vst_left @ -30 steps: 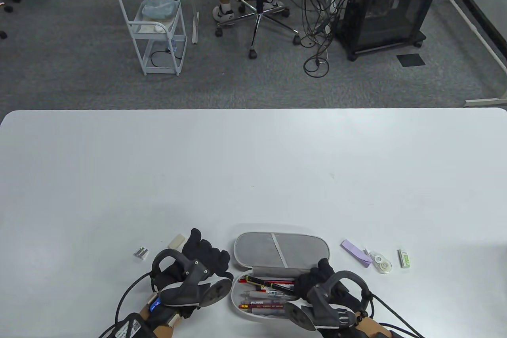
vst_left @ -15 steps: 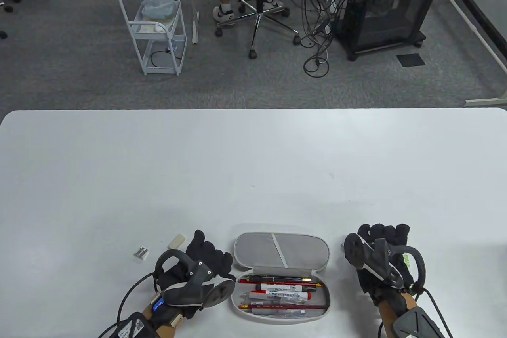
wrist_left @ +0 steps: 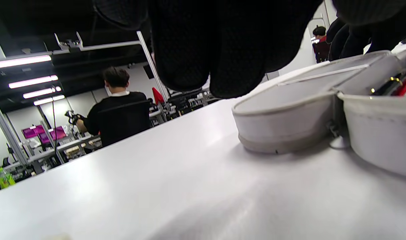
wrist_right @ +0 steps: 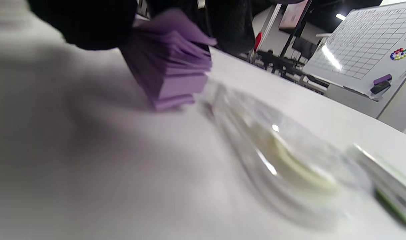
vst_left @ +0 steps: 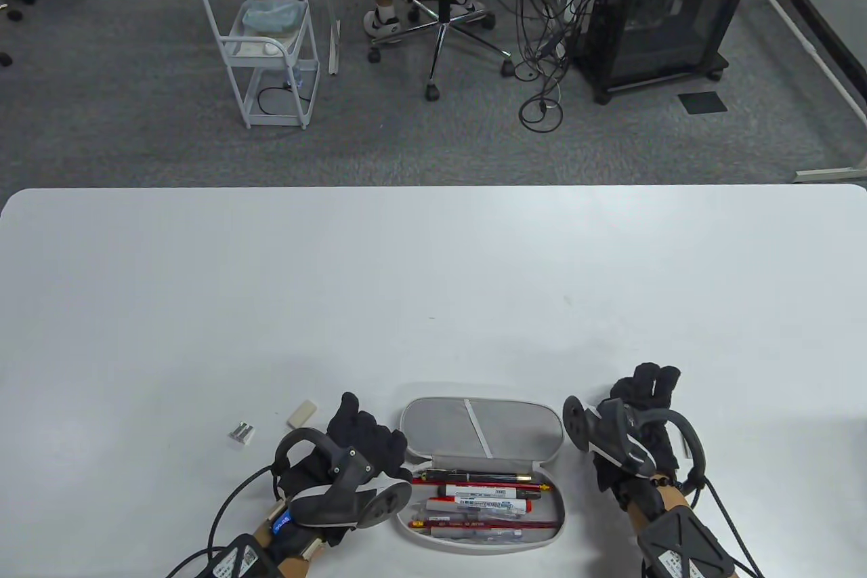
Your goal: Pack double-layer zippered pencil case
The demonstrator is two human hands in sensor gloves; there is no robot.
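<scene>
While the right hand has edged toward 11 o'clock, fingers pinching the purple sticky-note pad; the open pencil case stays lengthwise 9-to-3; left hand rests curled beside it, holding nothing.

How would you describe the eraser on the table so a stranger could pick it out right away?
Start at the open pencil case near the table's front edge, then look past the left hand. The eraser lies just beyond it: a plain cream block, unlike the small silvery sharpener further left.
</scene>
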